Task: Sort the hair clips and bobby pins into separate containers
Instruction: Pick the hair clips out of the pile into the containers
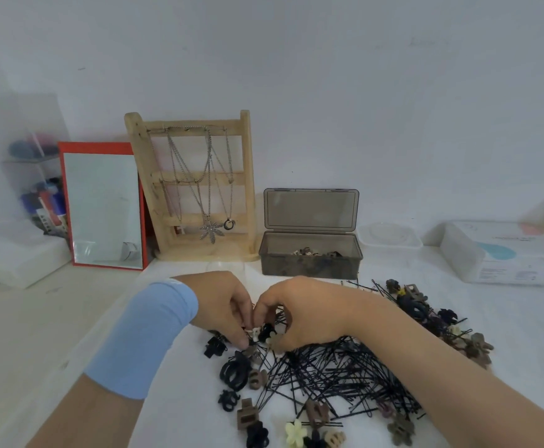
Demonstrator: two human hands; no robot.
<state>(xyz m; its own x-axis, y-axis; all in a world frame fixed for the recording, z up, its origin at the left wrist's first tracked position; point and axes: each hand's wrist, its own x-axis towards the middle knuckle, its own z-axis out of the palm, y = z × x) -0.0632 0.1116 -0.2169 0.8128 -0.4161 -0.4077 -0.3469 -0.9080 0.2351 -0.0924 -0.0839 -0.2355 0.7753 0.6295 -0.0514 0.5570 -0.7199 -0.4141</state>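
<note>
A tangle of black bobby pins [338, 373] lies on the white cloth, ringed by small claw hair clips [235, 373] in black, brown and cream. More clips [439, 321] lie to the right. My left hand [222, 305] and my right hand [306, 308] meet over the pile's far left edge, fingertips pinched together among small clips [257, 334]; what each holds is hidden by the fingers. A smoky open box [309, 258] behind the pile holds several clips. A clear shallow tub [390, 239] stands to its right.
A wooden necklace stand [196, 185] and a red-framed mirror [102, 205] lean at the back wall. A clear organiser [34, 176] stands far left. A white lidded box [503, 253] sits at the right. A clear dome-shaped thing [225, 266] shows behind my left hand.
</note>
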